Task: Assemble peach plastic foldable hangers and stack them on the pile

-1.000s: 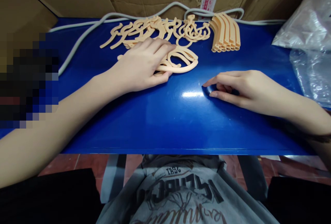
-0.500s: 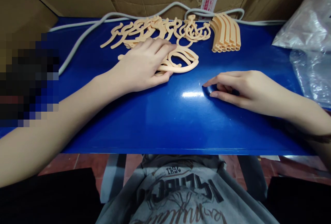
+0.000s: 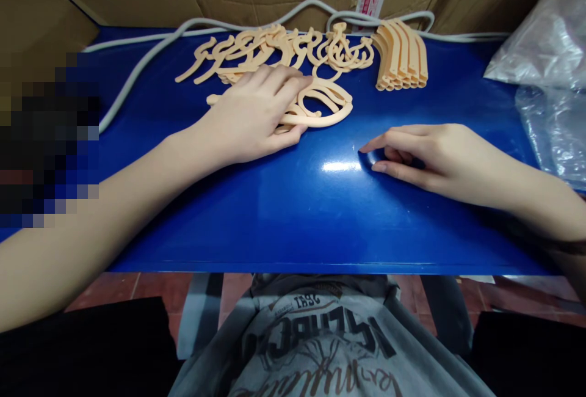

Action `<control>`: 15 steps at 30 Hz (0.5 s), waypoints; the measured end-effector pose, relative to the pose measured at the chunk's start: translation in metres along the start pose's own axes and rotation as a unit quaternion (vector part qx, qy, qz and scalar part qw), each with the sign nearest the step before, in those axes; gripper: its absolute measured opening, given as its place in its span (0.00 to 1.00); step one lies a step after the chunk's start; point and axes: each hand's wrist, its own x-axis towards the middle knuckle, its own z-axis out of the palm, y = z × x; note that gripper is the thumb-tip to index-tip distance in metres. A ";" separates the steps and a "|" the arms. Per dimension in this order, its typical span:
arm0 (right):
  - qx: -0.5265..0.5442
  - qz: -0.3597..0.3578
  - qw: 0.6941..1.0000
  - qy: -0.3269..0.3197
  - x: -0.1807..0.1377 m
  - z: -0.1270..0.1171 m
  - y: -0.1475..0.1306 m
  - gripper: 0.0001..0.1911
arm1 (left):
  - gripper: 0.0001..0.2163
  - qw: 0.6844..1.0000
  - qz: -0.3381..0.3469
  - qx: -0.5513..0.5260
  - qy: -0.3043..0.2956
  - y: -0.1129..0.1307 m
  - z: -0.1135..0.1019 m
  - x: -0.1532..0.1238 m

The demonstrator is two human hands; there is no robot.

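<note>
The left hand lay flat, fingers spread, on loose peach plastic pieces near the bench's far edge. The right hand rested empty on the bench, fingers loosely curled.

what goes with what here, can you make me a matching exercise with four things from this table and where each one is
1 left hand
2 right hand
3 stacked strips
4 plastic bag

a far right edge of the table
b flat on the looped peach pieces
c fingertips on bare blue tabletop
d back of the table, right of the loose pile

Pairs: 1-b, 2-c, 3-d, 4-a
</note>
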 end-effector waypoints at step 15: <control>-0.009 -0.010 1.000 0.002 0.000 0.001 0.003 0.25 | 0.34 0.998 0.042 -0.009 0.035 -0.015 0.011 0.000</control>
